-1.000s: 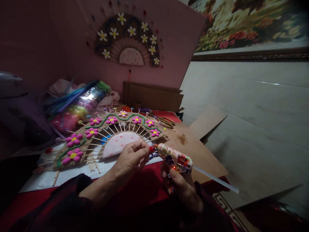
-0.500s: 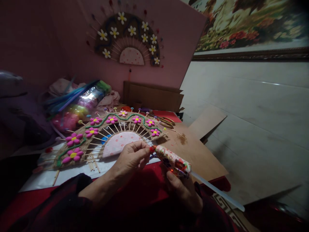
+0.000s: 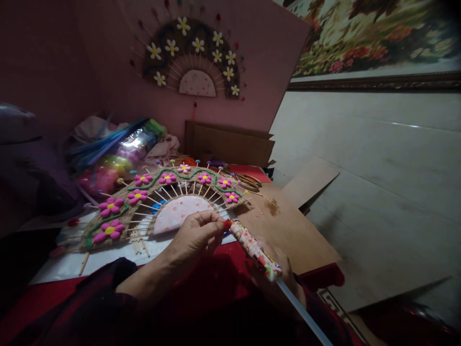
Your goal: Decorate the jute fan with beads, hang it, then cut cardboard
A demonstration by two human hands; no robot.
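My left hand [image 3: 198,234] is closed in a pinch on a small red piece [image 3: 226,224]; its exact kind is too small to make out. Against that piece points the nozzle of a flower-patterned hot glue gun [image 3: 252,246], gripped in my right hand [image 3: 287,273], which is partly hidden behind the gun. A long whitish glue stick [image 3: 304,311] sticks out of the gun's rear. Just beyond my left hand lies a fan-shaped twine craft [image 3: 144,222] with pink flowers, a green wavy line, thin sticks and a dotted pale half-circle [image 3: 180,214].
Scissors [image 3: 250,181] and a red sheet [image 3: 248,173] lie behind brown cardboard [image 3: 288,235]. Bagged colourful supplies [image 3: 126,149] pile up at the left. A similar fan with white flowers [image 3: 198,45] hangs on the pink wall. Loose sticks [image 3: 139,241] lie near the craft.
My right hand has turned the glue gun, so its rear and the glue stick swing down toward me. The nozzle stays by the red piece, and my left hand has hardly moved.
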